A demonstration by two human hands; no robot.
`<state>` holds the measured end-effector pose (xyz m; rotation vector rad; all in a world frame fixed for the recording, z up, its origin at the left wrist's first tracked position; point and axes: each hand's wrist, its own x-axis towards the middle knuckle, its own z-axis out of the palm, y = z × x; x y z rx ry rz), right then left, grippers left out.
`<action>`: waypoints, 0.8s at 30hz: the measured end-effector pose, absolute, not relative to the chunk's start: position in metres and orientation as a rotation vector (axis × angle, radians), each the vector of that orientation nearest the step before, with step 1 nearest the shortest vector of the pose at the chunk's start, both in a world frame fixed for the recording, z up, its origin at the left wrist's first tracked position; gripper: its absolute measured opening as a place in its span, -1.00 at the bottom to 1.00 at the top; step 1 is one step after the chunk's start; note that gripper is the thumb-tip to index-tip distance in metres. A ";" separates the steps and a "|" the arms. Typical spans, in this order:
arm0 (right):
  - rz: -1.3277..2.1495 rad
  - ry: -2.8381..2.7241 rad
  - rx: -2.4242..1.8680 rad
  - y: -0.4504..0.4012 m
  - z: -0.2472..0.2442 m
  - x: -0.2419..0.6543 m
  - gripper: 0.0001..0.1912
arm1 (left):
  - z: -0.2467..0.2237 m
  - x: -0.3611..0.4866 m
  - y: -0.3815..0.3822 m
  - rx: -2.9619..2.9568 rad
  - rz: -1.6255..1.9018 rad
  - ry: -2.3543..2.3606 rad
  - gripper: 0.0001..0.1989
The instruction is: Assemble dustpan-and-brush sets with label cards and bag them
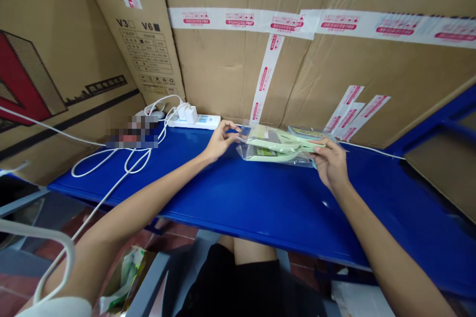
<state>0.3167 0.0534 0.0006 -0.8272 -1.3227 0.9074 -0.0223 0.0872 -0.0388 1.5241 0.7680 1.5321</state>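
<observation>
Two pale green plastic tools with slim handles (269,146), each in a clear plastic bag with a printed card, are held one over the other just above the blue table. Their exact kind is hard to make out through the wrapping. My left hand (222,141) pinches the clear bag at its left end, thumb and fingertips together. At the other end, my right hand (330,161) is closed around the green handles. Behind them lies another clear packet (307,132) with light blue in it, partly covered by the green ones and my right fingers.
The blue table (230,198) backs onto large cardboard boxes (230,69) with printed tape. A white power strip (210,121) with plugged-in chargers stands at back left, its white cables (128,168) looping over the table. Near them is a pixelated patch. A bag-filled carton (126,277) stands below left.
</observation>
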 end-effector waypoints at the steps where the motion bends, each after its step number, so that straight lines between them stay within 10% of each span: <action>1: 0.905 -1.313 -0.827 0.053 0.001 0.316 -0.87 | -0.037 -0.022 0.085 1.514 1.509 0.781 -0.58; 24: 0.957 -1.296 -0.793 0.049 -0.003 0.308 -0.87 | -0.029 -0.008 0.062 1.991 1.580 0.853 -0.78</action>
